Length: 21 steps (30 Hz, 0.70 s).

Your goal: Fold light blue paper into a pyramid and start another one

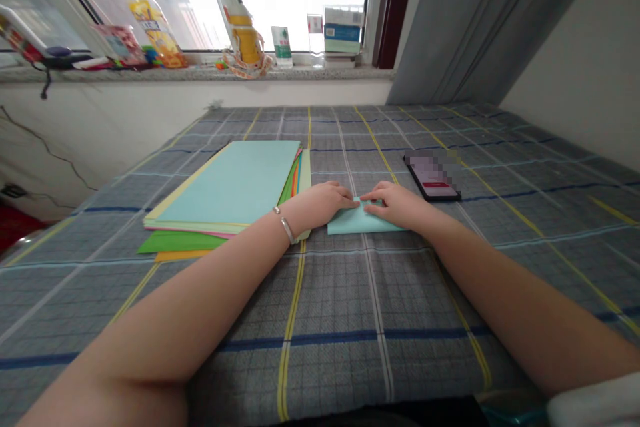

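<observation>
A small folded piece of light blue paper [353, 222] lies on the plaid cloth in front of me. My left hand [323, 203] rests on its left part, fingers curled and pressing down on the paper. My right hand [395, 203] presses on its right part, fingertips pinched at the upper edge where both hands meet. A silver bracelet [286, 225] circles my left wrist. Just left of my left hand lies a stack of coloured paper sheets [235, 190], light blue on top.
A phone [433, 178] lies face up to the right of my hands. The grey plaid cloth [350, 320] covers the whole surface. Bottles [155, 23], boxes and small items line the windowsill [200, 73] at the back. A curtain [475, 20] hangs at the right.
</observation>
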Each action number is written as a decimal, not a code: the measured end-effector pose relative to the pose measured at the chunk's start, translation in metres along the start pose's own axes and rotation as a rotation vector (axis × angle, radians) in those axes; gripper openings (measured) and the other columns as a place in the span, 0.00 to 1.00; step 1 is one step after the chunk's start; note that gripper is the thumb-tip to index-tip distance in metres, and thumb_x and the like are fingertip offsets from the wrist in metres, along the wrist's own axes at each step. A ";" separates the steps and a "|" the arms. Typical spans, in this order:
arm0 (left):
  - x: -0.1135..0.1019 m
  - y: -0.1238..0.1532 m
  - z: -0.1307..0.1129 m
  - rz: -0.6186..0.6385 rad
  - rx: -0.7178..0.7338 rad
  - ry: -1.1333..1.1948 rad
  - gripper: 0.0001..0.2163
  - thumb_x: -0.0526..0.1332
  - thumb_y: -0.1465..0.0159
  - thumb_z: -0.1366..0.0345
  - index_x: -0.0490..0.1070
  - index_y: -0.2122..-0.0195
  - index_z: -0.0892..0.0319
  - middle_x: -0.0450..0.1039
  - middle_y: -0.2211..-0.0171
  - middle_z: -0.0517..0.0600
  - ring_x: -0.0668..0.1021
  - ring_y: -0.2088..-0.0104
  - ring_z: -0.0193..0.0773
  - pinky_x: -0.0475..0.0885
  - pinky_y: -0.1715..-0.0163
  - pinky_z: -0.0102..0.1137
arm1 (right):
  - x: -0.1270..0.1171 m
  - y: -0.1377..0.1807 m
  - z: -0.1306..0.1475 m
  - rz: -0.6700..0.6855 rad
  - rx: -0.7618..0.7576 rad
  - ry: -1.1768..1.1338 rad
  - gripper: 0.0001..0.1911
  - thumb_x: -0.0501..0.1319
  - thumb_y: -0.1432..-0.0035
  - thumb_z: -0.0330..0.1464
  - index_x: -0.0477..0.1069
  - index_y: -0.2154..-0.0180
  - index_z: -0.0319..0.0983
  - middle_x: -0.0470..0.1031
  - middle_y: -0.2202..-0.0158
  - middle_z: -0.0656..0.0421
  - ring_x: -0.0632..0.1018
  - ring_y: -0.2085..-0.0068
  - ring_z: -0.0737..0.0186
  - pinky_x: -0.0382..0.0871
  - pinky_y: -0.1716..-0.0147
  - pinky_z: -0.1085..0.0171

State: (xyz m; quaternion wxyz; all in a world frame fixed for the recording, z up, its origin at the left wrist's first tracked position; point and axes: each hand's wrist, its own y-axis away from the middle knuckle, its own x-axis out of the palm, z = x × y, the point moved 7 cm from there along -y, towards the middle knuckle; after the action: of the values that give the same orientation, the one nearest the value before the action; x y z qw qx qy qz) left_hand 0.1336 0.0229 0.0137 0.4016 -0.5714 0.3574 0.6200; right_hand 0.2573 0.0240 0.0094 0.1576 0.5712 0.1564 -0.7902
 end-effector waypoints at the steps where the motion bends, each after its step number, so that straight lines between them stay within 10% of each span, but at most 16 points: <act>1: 0.000 0.000 0.000 0.011 -0.007 0.017 0.20 0.50 0.33 0.74 0.69 0.43 0.57 0.73 0.46 0.52 0.74 0.51 0.39 0.62 0.46 0.33 | 0.002 0.000 -0.002 0.004 0.016 0.011 0.21 0.59 0.39 0.42 0.76 0.48 0.42 0.74 0.52 0.52 0.77 0.56 0.55 0.69 0.55 0.59; 21: 0.011 0.020 -0.032 -0.051 -0.255 -0.085 0.27 0.43 0.28 0.55 0.59 0.38 0.71 0.61 0.37 0.64 0.67 0.41 0.51 0.59 0.42 0.42 | 0.006 0.012 0.008 -0.054 -0.040 0.230 0.43 0.57 0.51 0.63 0.69 0.41 0.44 0.70 0.51 0.49 0.74 0.54 0.50 0.68 0.55 0.56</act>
State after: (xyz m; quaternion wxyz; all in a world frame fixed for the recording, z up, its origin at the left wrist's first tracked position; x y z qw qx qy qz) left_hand 0.1286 -0.0140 -0.0003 0.3564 -0.5999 0.2437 0.6736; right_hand 0.2540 0.0093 0.0051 0.1287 0.6505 0.2046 -0.7200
